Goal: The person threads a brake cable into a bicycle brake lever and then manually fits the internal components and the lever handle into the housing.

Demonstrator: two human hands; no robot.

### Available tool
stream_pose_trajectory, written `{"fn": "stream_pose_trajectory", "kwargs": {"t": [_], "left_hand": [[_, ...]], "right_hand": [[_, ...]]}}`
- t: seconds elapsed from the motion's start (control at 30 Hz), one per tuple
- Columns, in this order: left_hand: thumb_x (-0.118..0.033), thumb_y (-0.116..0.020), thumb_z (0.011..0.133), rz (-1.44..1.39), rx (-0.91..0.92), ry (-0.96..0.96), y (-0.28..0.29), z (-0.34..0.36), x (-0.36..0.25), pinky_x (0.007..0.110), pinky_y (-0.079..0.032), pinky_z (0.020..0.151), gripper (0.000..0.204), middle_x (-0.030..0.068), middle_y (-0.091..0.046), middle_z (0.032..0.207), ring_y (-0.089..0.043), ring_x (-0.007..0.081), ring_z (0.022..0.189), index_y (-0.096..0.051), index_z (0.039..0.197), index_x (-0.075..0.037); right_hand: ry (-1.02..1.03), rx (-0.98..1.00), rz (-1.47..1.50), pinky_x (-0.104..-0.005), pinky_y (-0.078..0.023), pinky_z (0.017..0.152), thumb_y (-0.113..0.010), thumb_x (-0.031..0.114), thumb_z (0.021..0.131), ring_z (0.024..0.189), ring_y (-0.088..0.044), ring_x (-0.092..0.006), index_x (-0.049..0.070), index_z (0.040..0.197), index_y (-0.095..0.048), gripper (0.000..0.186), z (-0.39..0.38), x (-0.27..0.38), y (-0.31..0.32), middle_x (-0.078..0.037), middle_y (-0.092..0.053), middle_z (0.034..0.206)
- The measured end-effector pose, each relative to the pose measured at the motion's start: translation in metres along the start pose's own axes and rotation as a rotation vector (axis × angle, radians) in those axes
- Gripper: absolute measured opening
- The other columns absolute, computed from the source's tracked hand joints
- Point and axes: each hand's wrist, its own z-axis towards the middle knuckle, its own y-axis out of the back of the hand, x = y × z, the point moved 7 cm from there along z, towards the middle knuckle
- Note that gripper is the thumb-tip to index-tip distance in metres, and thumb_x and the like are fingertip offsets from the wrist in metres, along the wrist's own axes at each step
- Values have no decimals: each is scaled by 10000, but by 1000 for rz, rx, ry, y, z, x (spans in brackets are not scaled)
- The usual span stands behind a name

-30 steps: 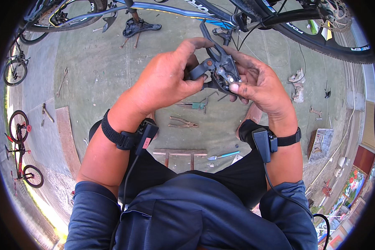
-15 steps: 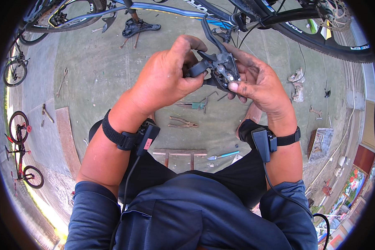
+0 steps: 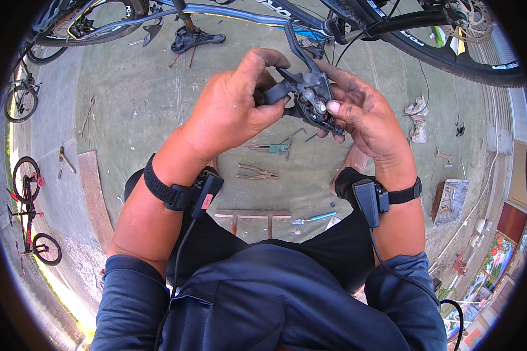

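A black bicycle brake and shift lever unit (image 3: 315, 96) is held up between my two hands, its long brake blade pointing away from me. Metal inner parts show on its uncovered face. My left hand (image 3: 240, 96) grips the clamp ring side, thumb and fingers closed around it. On the other side my right hand (image 3: 363, 111) holds the body, with the thumb pressed by the exposed mechanism and the fingers behind. Grime darkens the fingertips of both hands. What the fingers behind the unit touch is hidden.
Below the hands on the green ground lie pliers (image 3: 257, 172), a green-holdered hex key set (image 3: 278, 148) and a blue-handled tool (image 3: 315, 218). An upside-down bicycle (image 3: 234, 10) spans the far side. A hammer (image 3: 67, 159) lies left; a rag (image 3: 417, 120) and metal box (image 3: 449, 203) lie right.
The lever unit has turned slightly, showing more of its inner mechanism. My right thumb has shifted a little up and to the right on it. My left hand stays nearly still.
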Motion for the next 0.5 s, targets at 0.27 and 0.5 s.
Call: {"fn": "stream_pose_trajectory", "kwargs": {"t": [0.27,0.5], "left_hand": [[-1,-690,766,60,41,-30,-2,0,-3,303,-515,628,615,101,-645,739,-638,188,653,-462,1333,-67],[4,-669,751,70,63,-33,-3,1,-3,302,-501,625,638,93,-607,697,-597,195,613,-469,1351,-81]], "right_hand": [[-65,-34,52,-209,-464,501,-599,112,892,737,-674,-154,-29,1407,-428,560,-1,-3,4,-116,-650,1071],[-59,-48,57,-211,-462,489,-593,119,902,723,-668,-144,-34,1390,-449,531,0,-6,5,-109,-651,1069]]}}
